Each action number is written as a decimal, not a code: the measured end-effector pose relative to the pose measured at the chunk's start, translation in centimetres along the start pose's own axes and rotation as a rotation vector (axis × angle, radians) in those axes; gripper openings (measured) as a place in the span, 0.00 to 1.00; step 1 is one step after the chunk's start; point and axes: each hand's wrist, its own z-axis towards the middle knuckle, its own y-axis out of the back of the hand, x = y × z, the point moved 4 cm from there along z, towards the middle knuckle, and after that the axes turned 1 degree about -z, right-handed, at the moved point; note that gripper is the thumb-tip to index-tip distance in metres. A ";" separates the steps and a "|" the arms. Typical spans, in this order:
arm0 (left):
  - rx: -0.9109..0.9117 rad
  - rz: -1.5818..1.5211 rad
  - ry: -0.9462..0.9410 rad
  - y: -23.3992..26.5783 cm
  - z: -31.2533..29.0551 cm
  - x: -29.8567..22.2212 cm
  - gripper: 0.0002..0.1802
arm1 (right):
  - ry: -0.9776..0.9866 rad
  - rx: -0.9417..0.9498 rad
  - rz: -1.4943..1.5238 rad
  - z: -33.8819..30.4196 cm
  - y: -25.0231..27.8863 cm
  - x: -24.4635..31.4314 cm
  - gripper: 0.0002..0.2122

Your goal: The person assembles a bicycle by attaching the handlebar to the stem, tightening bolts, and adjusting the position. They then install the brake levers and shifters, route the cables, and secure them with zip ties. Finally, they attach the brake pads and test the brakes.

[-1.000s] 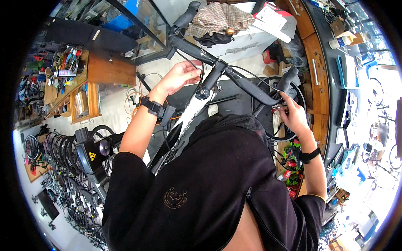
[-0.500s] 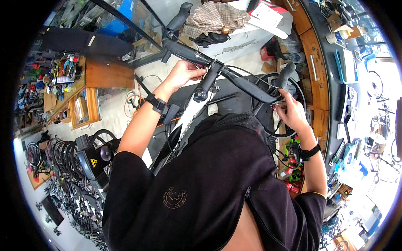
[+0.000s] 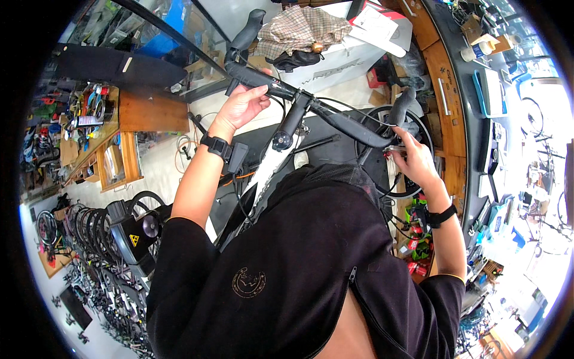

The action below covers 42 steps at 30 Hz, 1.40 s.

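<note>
A black drop handlebar (image 3: 335,116) on a white-framed bicycle (image 3: 269,173) runs across the view in front of me. My left hand (image 3: 242,105) is wrapped around the bar's left side near the brake hood (image 3: 246,33); a black watch sits on that wrist. My right hand (image 3: 409,157) is at the right end of the bar, below the right hood (image 3: 402,103), its fingers pinched on a small part there that I cannot make out. My black top fills the lower middle and hides the frame below the stem (image 3: 290,125).
A plaid cloth (image 3: 302,27) lies on a white box (image 3: 353,54) beyond the bar. A dark worktop (image 3: 478,113) with tools runs along the right. A wooden cabinet (image 3: 140,128) stands on the left, several tyres (image 3: 89,233) lower left, and a front wheel (image 3: 418,128) under the right hand.
The view has tipped down a little, so the handlebar sits lower in the picture. My left hand has closed more firmly over the bar; my right hand stays at the right end.
</note>
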 end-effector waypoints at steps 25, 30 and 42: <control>-0.485 0.338 -0.219 0.2 1.2 0.9 0.16 | -0.380 -0.127 0.052 -9.6 -1.4 -4.1 0.11; -0.380 0.229 -0.168 0.4 1.2 1.1 0.18 | -0.370 -0.138 0.146 -8.5 -1.5 -3.7 0.14; -0.185 -0.124 -0.072 2.5 0.6 -0.9 0.21 | -0.322 -0.054 0.291 -2.4 -1.2 -0.8 0.23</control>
